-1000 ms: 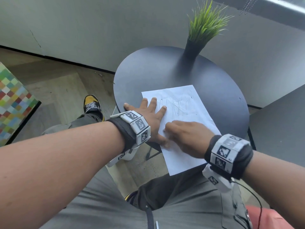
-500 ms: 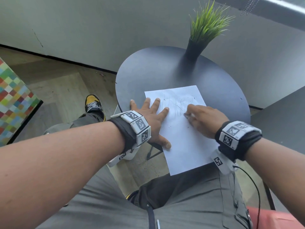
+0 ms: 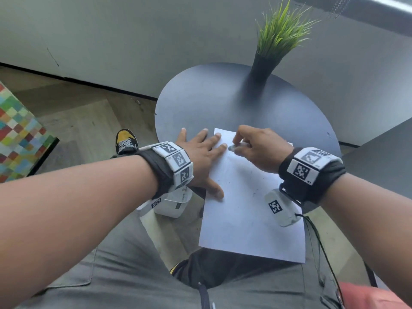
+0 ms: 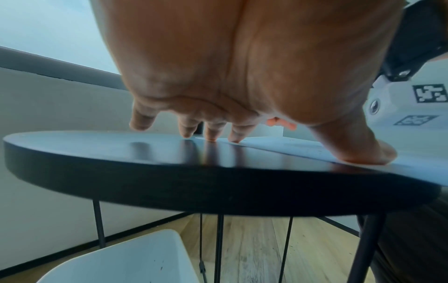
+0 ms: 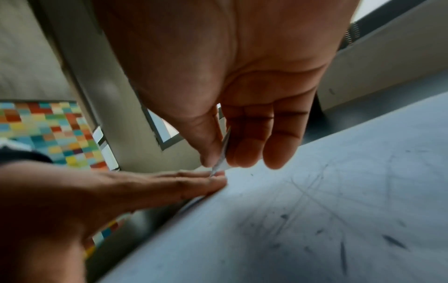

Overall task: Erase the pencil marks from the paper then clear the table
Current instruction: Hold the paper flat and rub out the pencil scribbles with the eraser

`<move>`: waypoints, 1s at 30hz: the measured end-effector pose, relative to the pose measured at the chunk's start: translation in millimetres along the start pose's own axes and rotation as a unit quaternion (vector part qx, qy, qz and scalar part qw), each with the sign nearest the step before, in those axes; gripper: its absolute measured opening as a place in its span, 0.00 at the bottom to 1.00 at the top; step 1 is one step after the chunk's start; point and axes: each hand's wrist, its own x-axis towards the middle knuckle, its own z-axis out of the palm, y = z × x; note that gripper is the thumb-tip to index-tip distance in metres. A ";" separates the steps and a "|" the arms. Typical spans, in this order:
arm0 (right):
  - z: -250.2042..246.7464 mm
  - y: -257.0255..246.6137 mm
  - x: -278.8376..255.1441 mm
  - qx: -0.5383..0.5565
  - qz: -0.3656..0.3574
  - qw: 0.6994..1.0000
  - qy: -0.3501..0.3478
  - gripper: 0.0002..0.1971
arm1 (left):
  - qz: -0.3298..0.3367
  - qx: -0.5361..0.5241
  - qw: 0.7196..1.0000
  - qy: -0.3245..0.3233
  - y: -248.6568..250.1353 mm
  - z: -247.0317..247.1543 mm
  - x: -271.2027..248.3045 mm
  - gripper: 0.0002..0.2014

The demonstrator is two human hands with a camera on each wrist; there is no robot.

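Note:
A white sheet of paper (image 3: 249, 208) lies on the round dark table (image 3: 211, 103), its near end hanging over the edge. Faint pencil lines and dark eraser crumbs show on the paper (image 5: 327, 220). My left hand (image 3: 200, 150) lies flat with fingers spread, pressing the sheet's left edge; the thumb (image 4: 363, 151) rests on the paper. My right hand (image 3: 256, 146) pinches a small pale eraser (image 3: 234, 148) between thumb and fingers and holds it on the far left part of the sheet, right beside the left fingertips. The eraser (image 5: 224, 151) looks thin and white.
A black vase with green grass (image 3: 265, 63) stands at the back of the table. A white bin (image 4: 116, 262) sits on the floor below the table's left side. A dark surface (image 3: 383, 157) is to the right, a colourful checked block (image 3: 15, 134) far left.
My right hand has travelled from the sheet's near left edge to its far left part, carrying the eraser. The scribbles look fainter. My left hand stays pressed on the paper.

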 end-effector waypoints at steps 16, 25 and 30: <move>18.9 2.5 -10.6 -0.148 -0.137 0.979 -0.023 0.10 | 0.012 0.046 0.999 0.001 -0.4 -5.2 4.8 0.70; 15.9 12.2 0.3 -0.161 -0.072 0.984 -0.008 0.11 | 0.011 0.048 0.999 -0.003 1.9 -6.2 3.9 0.70; 31.4 -12.9 -48.3 -0.141 -0.207 0.959 -0.133 0.10 | 0.013 0.057 0.998 -0.008 2.3 -7.5 4.6 0.70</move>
